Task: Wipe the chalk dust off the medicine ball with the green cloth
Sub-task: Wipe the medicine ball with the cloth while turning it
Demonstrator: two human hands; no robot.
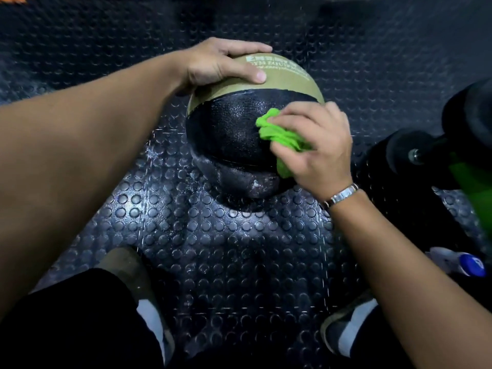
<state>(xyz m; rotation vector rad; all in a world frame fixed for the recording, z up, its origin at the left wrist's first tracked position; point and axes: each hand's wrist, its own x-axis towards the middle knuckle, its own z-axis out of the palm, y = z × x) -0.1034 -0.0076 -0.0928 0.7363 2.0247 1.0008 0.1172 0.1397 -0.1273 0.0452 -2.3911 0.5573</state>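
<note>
The medicine ball (229, 134), black with an olive-tan panel and white lettering on top, sits on the studded floor in the middle of the head view. My left hand (221, 62) rests on the ball's far top, fingers spread over the tan panel and thumb pressing its front edge. My right hand (316, 145) grips the bunched green cloth (279, 137) and holds it against the ball's right side. A pale chalk smear (255, 183) shows low on the ball's near face.
Black rubber floor (213, 249) with round studs lies all around. Dark gym gear with a green part (468, 145) stands at the right. A white bottle with a blue cap (463, 262) lies at the lower right. My shoes (348, 328) and dark trouser legs fill the bottom.
</note>
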